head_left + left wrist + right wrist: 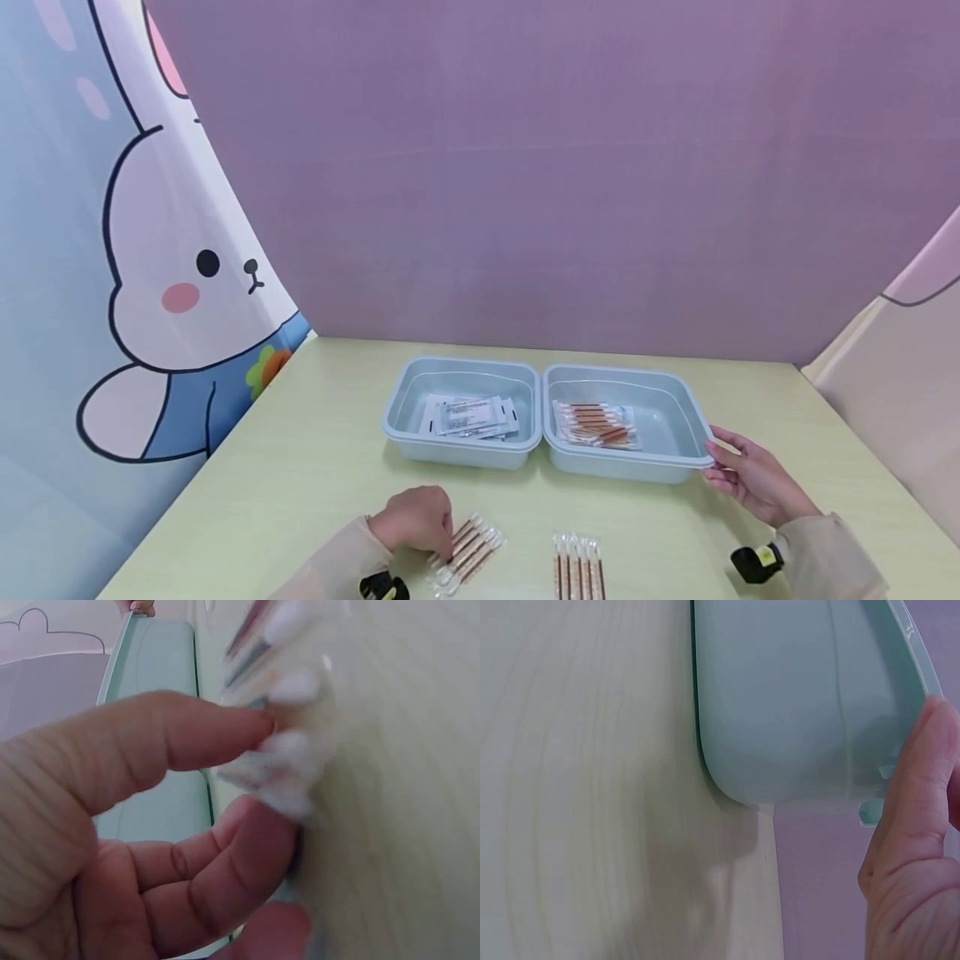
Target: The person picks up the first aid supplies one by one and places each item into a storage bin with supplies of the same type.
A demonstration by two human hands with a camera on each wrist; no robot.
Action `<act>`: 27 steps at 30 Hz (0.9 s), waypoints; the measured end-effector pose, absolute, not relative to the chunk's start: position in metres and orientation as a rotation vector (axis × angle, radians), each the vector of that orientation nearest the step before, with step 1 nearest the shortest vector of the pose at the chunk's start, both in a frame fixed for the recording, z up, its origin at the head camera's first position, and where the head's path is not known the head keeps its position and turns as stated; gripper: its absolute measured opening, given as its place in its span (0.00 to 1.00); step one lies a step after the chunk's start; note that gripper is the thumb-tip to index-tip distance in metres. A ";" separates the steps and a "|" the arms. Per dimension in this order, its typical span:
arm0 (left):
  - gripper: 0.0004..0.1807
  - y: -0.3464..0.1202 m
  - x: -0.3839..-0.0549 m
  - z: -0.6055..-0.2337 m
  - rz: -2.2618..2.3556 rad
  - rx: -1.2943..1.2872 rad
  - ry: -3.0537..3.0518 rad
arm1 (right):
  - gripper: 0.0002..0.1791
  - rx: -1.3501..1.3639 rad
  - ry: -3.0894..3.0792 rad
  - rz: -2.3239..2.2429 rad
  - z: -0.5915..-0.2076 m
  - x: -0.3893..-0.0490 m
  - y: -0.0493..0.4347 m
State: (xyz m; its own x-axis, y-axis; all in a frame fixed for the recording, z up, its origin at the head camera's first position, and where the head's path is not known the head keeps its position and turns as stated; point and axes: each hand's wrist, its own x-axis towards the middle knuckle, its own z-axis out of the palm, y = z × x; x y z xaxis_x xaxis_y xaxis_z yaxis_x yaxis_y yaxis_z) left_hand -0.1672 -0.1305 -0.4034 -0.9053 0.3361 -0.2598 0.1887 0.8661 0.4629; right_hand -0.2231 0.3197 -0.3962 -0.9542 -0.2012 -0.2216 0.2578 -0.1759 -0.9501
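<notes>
My left hand (418, 517) pinches the near-left edge of a clear pack of cotton swabs (472, 552), which lies slanted on the table. The swabs have white tips and brown stems. Up close in the left wrist view, thumb and index finger meet at the blurred white tips (289, 754). On the other side, my right hand (759, 482) grips the right-hand rim of a pale blue plastic bin (675, 461), thumb on the rim and fingers below. Inside that bin lie packs of brown-stemmed swabs (596, 425). In the right wrist view the thumb (930, 750) lies along the rim.
A second pale blue bin (465, 447) stands directly left of the first, holding several flat white printed packets (472, 415). Another swab pack (578, 567) lies near the table's front edge. A purple backdrop (555, 183) rises behind the pale table (300, 500).
</notes>
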 end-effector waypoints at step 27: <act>0.14 -0.131 -0.174 -0.399 0.684 0.517 2.658 | 0.08 0.090 1.804 -2.194 -0.393 -0.222 0.319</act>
State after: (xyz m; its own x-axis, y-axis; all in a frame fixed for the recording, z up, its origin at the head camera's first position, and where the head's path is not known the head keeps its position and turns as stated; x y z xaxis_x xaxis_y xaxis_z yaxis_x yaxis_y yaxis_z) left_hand -0.1737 -0.1311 -0.3988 -0.8732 0.4258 -0.2372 0.2583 0.8169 0.5157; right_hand -0.2218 0.3185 -0.3930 -0.9536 -0.1883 -0.2351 0.2670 -0.1676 -0.9490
